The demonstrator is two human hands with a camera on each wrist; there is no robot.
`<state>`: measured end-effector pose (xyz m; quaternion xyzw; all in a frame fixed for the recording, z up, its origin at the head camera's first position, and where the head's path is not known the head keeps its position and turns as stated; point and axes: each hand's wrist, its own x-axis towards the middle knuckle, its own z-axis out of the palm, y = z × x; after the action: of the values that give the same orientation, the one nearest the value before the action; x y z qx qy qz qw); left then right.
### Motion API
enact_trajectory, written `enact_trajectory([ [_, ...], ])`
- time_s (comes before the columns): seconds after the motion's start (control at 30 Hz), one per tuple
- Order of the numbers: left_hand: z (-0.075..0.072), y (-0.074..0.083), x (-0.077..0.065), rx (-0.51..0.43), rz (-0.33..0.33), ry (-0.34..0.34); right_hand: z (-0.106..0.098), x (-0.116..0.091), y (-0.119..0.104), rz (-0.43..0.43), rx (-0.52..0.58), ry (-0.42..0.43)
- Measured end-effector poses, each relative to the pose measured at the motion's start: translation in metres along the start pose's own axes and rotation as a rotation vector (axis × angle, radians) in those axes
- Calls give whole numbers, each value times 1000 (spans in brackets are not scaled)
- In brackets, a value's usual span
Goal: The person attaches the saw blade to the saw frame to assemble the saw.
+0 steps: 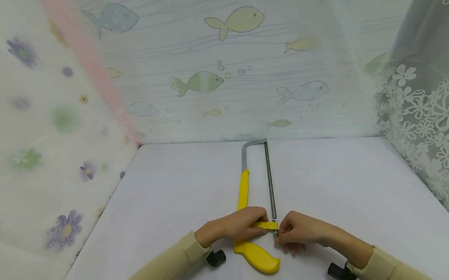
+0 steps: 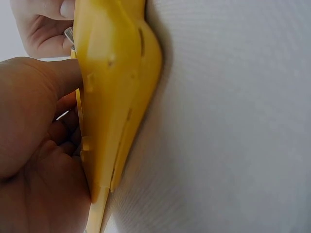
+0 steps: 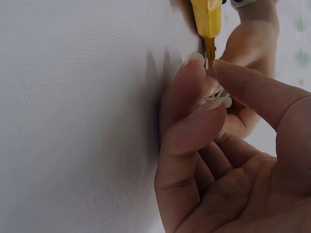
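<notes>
A hacksaw with a yellow handle [image 1: 258, 257] and a grey front frame [image 1: 244, 153] lies on the white table, its blade [image 1: 271, 182] on the right side. My left hand [image 1: 241, 224] grips the yellow frame just ahead of the handle; the left wrist view shows the thumb against the yellow part [image 2: 114, 87]. With thumb and index finger, my right hand [image 1: 303, 228] pinches the small metal wing nut [image 1: 275, 234] at the near end of the blade. Fingertips hide most of that nut in the right wrist view, where the yellow handle [image 3: 208, 17] shows behind them.
White cloth covers the table [image 1: 352, 180]. A fish-print curtain [image 1: 232, 72] hangs at the back, a flower-print one [image 1: 49, 147] at the left and a lace one [image 1: 436, 104] at the right. Black wrist mounts [image 1: 341, 273] sit under the forearms.
</notes>
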<state>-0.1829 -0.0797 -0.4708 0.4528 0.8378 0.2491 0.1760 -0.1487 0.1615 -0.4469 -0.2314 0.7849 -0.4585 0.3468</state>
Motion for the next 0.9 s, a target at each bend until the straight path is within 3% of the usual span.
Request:
enact_trajectory([
  [0.5, -1, 1, 1, -8, -4, -7, 2, 1, -3, 53, 24, 17],
  [0.9, 0, 0, 1, 9, -9, -7, -1, -6, -5, 46, 4, 29],
])
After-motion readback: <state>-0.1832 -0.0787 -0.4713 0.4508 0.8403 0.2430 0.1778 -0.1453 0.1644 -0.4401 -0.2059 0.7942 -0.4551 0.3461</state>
